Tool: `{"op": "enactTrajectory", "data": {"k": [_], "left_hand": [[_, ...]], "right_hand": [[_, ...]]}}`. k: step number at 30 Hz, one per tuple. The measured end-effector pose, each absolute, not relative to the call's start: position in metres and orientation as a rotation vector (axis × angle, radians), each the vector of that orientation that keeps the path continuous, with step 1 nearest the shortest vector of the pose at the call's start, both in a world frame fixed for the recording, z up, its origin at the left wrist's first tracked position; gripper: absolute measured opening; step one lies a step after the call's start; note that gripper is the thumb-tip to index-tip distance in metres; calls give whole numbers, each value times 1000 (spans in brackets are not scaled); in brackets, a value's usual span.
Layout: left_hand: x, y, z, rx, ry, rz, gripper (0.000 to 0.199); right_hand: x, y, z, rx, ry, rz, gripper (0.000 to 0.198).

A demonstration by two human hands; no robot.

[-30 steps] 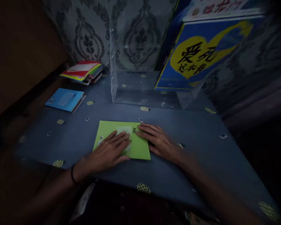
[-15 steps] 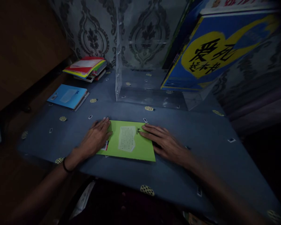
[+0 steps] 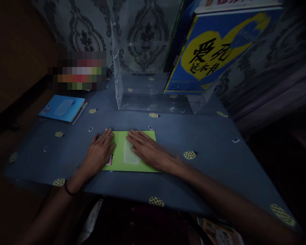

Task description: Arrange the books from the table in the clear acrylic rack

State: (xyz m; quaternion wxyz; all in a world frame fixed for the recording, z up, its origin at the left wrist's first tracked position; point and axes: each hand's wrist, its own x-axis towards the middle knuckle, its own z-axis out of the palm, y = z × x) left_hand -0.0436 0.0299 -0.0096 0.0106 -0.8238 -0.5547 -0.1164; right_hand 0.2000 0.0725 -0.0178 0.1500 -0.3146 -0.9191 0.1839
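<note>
A: Starting at the left, what's on the worktop (image 3: 206, 149)?

B: A blue booklet (image 3: 63, 108) lies flat near the far left corner, with a blurred stack of coloured things behind it. Both sit well apart from the hands.

A: And the left hand (image 3: 100, 152)?

B: It lies flat, fingers spread, on the left edge of the green booklet (image 3: 122, 163), palm partly on the blue cloth. Its grip is open; it presses and holds nothing.

A: Where's that booklet exactly?

B: Flat near the front middle of the worktop, its pale printed panel showing between the two hands.

A: The right hand (image 3: 149, 151)?

B: It lies across the booklet's right half, fingers pointing toward the far left, also open and flat, with nothing clasped.

A: So which step is this?

B: I'd judge the booklet is being steadied or squared flat. To lift it, a fingertip would need to get under an edge, since it lies flush.

A: Further right?

B: A clear acrylic stand (image 3: 153, 81) with a big blue and yellow book (image 3: 219, 51) leaning in it.
</note>
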Motion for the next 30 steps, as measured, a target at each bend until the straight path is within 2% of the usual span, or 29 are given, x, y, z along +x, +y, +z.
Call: {"op": "enactTrajectory", "data": {"k": [5,10,12,17,25,30], "left_hand": [[-44,29,-7,-2570,-1727,-319,50],[-44,10,-3,-2745,-1405,-204,81],[-42,1,-4,-2784,-1276,-180,84],[-37,-10,-3,-2720,-1141,-165,70],[-33,-3,31,-2708,-1007,-472,23],[-31,6,40,-2651,-1289,-699,20]], "right_hand": [[250,84,-25,-1130,-2481,468,47],[265,83,-25,-1126,-2459,495,46],[264,83,-26,-1121,-2455,505,46],[264,85,-27,-1080,-2409,537,45],[269,84,-21,-1005,-2255,700,45],[270,81,-10,-981,-2064,866,53]]}}
